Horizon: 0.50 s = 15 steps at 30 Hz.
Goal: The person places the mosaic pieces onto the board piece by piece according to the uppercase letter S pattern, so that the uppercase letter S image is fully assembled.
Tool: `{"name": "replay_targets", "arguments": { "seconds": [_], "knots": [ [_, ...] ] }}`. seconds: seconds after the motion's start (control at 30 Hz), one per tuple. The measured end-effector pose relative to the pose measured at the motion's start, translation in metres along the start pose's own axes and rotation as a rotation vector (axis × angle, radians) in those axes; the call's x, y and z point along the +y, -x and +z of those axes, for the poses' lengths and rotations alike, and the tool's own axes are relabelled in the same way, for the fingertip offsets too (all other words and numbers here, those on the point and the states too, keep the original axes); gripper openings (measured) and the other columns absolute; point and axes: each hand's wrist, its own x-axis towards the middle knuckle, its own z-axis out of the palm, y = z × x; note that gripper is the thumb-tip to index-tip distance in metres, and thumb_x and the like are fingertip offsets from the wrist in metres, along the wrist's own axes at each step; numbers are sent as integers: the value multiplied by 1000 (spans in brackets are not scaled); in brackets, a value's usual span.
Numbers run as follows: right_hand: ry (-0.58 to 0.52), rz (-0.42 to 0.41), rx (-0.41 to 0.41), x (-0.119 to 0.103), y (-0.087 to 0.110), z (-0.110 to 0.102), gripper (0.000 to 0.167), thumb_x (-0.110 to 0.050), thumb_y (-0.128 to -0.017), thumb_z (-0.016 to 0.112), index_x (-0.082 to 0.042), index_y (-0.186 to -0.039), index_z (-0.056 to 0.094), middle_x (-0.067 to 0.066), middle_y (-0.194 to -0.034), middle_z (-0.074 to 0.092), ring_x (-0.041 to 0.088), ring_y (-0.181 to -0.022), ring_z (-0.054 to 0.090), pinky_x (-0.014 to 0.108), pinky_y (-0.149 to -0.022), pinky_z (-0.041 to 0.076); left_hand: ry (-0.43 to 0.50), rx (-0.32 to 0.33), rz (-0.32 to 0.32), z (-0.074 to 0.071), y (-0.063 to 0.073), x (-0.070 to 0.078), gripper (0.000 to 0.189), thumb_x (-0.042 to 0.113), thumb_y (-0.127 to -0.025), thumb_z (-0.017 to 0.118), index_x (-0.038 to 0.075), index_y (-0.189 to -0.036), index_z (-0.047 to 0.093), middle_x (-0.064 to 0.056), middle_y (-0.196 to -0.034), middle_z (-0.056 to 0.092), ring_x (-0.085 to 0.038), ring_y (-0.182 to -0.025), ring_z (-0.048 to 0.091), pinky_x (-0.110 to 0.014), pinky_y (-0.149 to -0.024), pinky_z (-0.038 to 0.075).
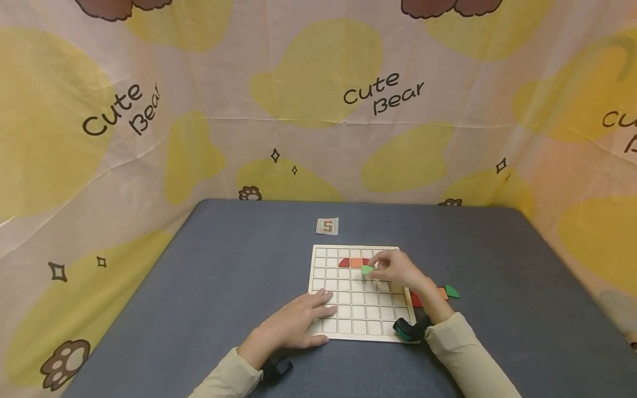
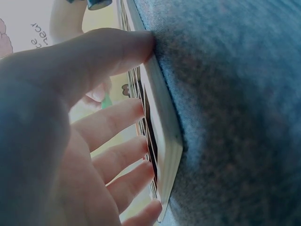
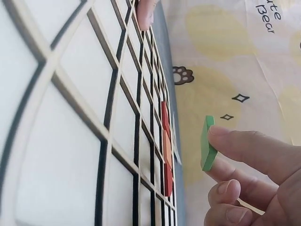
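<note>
A white board with a raised wooden grid lies on the table. In one of its upper rows sit a red rounded tile, an orange square tile and another red tile. My right hand pinches a green tile between thumb and finger, above the grid close to that row. My left hand rests at the board's lower left corner, fingers spread over the edge squares and thumb at the near rim.
A small card with a letter-like coloured pattern lies behind the board. Right of the board, partly hidden by my right forearm, are a red piece, an orange piece and a green rounded piece. A patterned cloth hangs around the table.
</note>
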Motion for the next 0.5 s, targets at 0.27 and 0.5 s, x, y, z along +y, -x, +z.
{"name": "replay_targets", "arguments": {
  "seconds": [0.27, 0.5],
  "knots": [
    [-23, 39, -5, -7, -9, 12, 23, -13, -78, 77, 1, -96, 71, 2, -73, 53, 14, -68, 42, 24, -61, 37, 19, -18, -26, 0, 0, 1, 57, 40, -86, 67, 18, -137, 55, -9, -151, 45, -27, -143, 41, -43, -114, 40],
    [0, 41, 9, -10, -16, 24, 23, -11, -75, 79, 2, -91, 70, 0, -68, 50, 13, -67, 41, 24, -61, 35, 1, -34, -27, -2, 1, 4, 56, 38, -87, 67, 17, -137, 55, -10, -152, 44, -29, -144, 39, -41, -116, 40]
  ]
}}
